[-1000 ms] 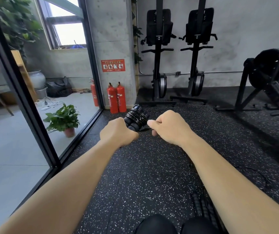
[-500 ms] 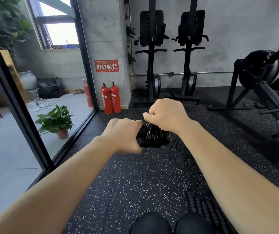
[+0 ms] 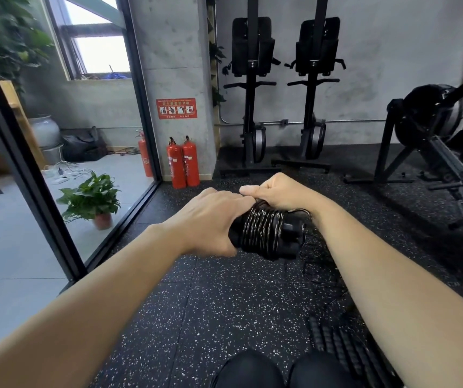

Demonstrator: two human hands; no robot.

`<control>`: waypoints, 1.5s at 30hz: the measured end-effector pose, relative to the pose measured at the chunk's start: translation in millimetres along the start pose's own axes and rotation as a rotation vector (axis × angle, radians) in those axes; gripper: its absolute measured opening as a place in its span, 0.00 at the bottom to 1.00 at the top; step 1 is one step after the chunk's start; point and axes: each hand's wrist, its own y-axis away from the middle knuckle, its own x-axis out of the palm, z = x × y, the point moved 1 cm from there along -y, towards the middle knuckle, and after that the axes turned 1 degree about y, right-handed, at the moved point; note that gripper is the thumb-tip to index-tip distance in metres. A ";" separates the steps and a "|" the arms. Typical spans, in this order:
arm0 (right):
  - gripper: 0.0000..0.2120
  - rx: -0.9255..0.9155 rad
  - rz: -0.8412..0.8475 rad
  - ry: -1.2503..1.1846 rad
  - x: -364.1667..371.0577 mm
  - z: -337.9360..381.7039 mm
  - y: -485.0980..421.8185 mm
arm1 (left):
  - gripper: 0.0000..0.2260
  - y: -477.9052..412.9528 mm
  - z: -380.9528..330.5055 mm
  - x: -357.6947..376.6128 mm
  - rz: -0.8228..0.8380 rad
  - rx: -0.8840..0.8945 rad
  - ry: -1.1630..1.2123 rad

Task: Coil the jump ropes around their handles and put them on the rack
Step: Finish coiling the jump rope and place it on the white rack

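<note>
Fingers (image 3: 248, 189) of the right hand (image 3: 279, 191) pinch the jump-rope cord (image 3: 261, 231); the left hand (image 3: 210, 219) clenches the handles (image 3: 291, 235). The cord seems light and springy

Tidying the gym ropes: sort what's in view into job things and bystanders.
Job: jump rope, gripped by left hand, cord pinched by right hand; ribbed black handles on the floor, probably another rope.
Bystanders: fire extinguishers; potted plant; upright rowing machines.
</note>
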 end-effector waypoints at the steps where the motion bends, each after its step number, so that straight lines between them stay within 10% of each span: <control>1: 0.28 0.031 0.009 -0.062 0.9 -0.9 2.4 | 0.16 -1.3 -1.7 1.0 -0.013 0.003 0.049; 10: 0.19 0.258 -0.170 -0.868 21.0 -37.1 31.7 | 0.24 -7.8 -14.0 4.6 -0.006 -0.272 0.391; 17: 0.22 0.302 0.020 -0.533 36.2 -33.0 17.7 | 0.30 -10.1 -20.0 13.8 -0.115 -0.370 0.578; 27: 0.16 0.068 -0.264 -0.443 51.2 -30.8 16.7 | 0.17 -18.3 11.8 27.8 -0.266 -0.729 0.530; 38: 0.20 -0.010 -0.290 -0.517 50.7 -38.8 19.2 | 0.09 -10.6 15.2 22.8 0.103 -0.728 0.880; 45: 0.19 0.010 -0.291 -0.486 54.9 -43.0 19.2 | 0.16 -4.8 17.0 37.9 0.003 -0.742 0.549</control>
